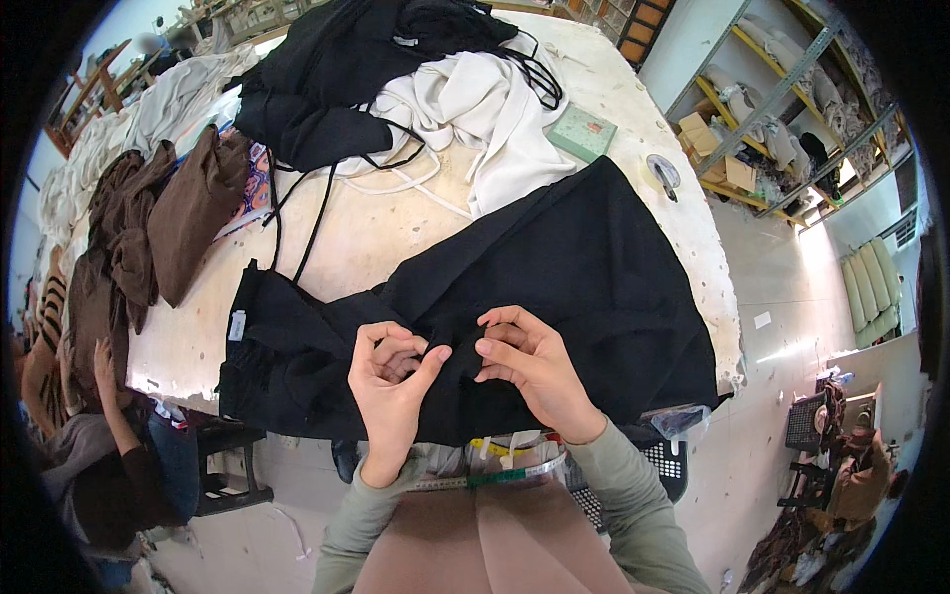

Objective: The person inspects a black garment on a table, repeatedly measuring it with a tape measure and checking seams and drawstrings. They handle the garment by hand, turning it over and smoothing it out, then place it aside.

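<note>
A black garment (549, 275) lies spread along the near edge of the table, with a small white label (237, 325) at its left end and thin black straps running up from there. My left hand (390, 382) pinches a fold of its cloth between thumb and fingers. Just to the right, my right hand (531, 360) has its thumb and curled fingers on the same cloth, a short gap from the left. Dark fabric shows between the fingertips of both hands; what exactly lies in the pinch is hard to see.
Beyond lie a black garment pile (319, 82), white cloth (475, 104), a green box (582, 134) and a tape roll (663, 172). Brown cloth (200, 215) hangs at left, near another person's arm (111, 386). Shelving (772, 111) stands at right; a black plastic crate (668, 468) is below.
</note>
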Action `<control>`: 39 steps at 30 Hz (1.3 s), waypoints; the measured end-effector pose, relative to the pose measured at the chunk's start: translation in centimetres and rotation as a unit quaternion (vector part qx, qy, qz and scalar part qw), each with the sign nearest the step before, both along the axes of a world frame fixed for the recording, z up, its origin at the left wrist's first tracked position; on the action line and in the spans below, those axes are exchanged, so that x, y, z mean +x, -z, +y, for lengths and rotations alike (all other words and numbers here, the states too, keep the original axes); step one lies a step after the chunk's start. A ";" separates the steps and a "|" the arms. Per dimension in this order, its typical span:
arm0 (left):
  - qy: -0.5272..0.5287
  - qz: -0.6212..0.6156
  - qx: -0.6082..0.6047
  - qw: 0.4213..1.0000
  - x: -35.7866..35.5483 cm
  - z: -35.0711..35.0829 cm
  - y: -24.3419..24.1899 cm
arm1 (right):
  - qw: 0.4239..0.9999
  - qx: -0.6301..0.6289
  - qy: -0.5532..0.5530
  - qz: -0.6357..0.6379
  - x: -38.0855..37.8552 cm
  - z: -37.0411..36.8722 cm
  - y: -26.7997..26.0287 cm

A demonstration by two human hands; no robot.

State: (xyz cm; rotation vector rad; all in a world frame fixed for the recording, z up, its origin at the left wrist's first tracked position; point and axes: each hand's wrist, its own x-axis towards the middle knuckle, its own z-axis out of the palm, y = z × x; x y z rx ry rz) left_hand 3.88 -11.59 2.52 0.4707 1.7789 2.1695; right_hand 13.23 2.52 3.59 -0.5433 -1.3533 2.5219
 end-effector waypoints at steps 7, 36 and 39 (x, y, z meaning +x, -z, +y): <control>0.039 0.008 -0.009 0.999 0.0 -0.2 0.2 | 0.999 0.039 -0.012 0.021 -0.8 -0.5 0.6; 0.270 0.156 -0.492 0.813 -5.4 -14.8 -3.8 | 0.686 0.569 -0.395 -0.220 14.3 4.8 -3.0; 0.262 0.280 -0.401 0.832 -11.0 -9.9 -3.6 | 0.709 0.648 -0.247 -0.127 11.5 5.3 -3.0</control>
